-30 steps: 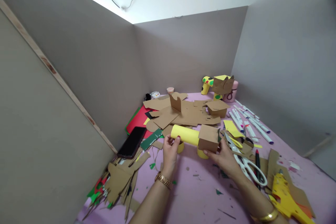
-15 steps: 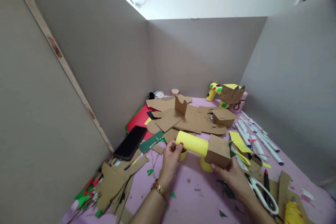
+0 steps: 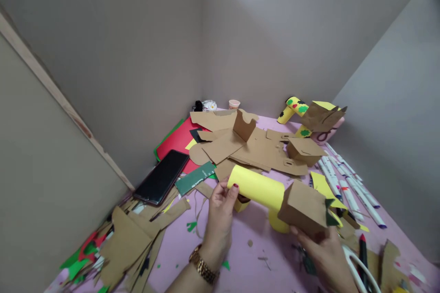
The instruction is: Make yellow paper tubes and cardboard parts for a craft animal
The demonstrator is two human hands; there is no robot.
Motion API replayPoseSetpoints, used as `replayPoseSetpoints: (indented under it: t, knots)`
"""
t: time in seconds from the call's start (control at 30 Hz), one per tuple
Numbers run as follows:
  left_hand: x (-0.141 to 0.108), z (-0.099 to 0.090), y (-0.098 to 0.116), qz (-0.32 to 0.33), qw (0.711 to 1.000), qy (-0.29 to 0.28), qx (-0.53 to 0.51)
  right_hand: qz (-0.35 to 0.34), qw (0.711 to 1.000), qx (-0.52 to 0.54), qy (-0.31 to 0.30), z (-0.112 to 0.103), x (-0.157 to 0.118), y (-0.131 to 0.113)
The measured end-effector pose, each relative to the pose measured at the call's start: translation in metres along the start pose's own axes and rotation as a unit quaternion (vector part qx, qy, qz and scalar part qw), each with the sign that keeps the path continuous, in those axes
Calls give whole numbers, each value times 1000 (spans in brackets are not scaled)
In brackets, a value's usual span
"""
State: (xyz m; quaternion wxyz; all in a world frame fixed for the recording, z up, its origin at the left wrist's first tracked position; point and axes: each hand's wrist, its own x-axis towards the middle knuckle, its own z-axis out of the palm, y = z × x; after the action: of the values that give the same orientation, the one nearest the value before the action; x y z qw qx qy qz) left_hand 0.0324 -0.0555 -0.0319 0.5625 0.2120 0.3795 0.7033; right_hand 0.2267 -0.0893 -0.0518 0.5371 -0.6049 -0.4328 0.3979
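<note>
We find the left hand [image 3: 220,219] closed around the left end of a smooth yellow cylindrical paper tube [image 3: 256,186], thumb on the near side. We find the right hand [image 3: 325,252] gripping a plain brown block-shaped cardboard box [image 3: 305,208] from below and from its right side. The box abuts the tube's right end, between the two hands; we cannot tell whether the joint is fastened. Below the tube, we note a short yellow cylindrical leg [image 3: 277,222] just left of the right thumb and a second short yellow piece [image 3: 241,203] just right of the left thumb.

Left of the left hand, we locate a black rectangular phone [image 3: 161,176] and, nearer the person, a heap of brown cardboard offcuts [image 3: 123,247]. Beyond both hands lie flat brown cardboard sheets [image 3: 254,151]. Right of the right hand, we locate white scissor handles [image 3: 357,265] and a black red-tipped marker [image 3: 363,252]; farther beyond that hand lies a row of white cylindrical markers [image 3: 357,185].
</note>
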Motion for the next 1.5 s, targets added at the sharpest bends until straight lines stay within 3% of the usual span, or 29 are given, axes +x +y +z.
replayPoseSetpoints:
  t: [0.4,0.67,1.13,1.33,1.5]
  knots:
    - [-4,0,5,-8,999,23,-35,20,998,-40,42,-6,-2,4]
    - [-4,-1,4,-16,998,24,-50,-9,995,-81,-61,-8,6,17]
    - [-5,-1,-2,-24,999,5,-31,10,996,-77,-54,-5,5,24]
    - [-3,1,-3,-3,1000,6,-10,-32,994,-91,-52,-9,5,23]
    - [-3,3,-5,-1,1000,-11,4,-22,997,-64,-40,-5,4,19]
